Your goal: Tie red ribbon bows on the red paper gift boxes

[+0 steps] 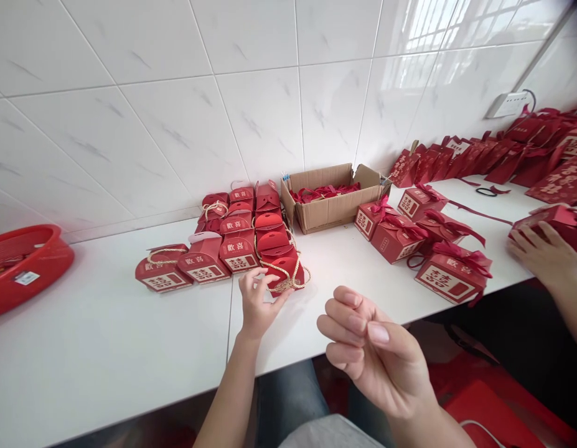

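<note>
"What surrounds the work?"

"Red boxes [200, 258] stand packed behind and to the left of it; an open carton [323, 216] of red ribbons [323, 193] sits farther back. Ribboned boxes [449, 277] lie to the right, a co-worker's hand [544, 252] beyond them, a red basket [45, 280] far left."

"Obstructions?"

"Gold cord [284, 285] loops across the top of the cord-strung box [279, 262], the nearest in its row on the white table [176, 348]."

"Its heading?"

"One side faces the person. Long axis undetermined: cord and fingers cover it."

"Hands?"

"Left hand [260, 302]: at that near side, thumb and fingers apart. Right hand [376, 348]: raised before the table, fingers curled together, thumb against them; contents, if any, cannot be told."
</note>
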Tool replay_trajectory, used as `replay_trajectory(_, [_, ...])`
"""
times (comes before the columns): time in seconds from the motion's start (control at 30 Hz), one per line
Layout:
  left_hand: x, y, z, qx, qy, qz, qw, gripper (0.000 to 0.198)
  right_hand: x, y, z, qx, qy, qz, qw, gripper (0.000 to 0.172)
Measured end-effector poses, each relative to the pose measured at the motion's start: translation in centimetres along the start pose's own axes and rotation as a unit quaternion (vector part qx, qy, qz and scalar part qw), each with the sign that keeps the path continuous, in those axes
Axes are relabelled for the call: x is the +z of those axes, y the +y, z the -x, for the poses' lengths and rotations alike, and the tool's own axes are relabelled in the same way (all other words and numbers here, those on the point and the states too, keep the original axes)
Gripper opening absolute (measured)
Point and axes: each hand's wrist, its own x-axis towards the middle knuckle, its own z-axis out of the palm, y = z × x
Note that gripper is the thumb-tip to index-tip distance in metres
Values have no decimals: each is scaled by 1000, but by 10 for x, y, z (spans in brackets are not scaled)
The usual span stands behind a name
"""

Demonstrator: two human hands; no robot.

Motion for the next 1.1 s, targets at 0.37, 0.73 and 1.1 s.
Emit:
replay_trajectory(0.37, [4, -5, 2, -220, 82, 218, 947, 12, -1, 3, 1, -15, 33, 44, 998, 18])
replay_trajectory(0.73, [2, -34, 5, -472, 219, 183, 834, 43, -1, 9, 3, -54, 30, 103, 993, 25])
replay_trajectory(1.1, [5, -9, 5, -47, -1, 56, 997, 42, 3, 7, 7, -50, 3, 102, 994, 22])
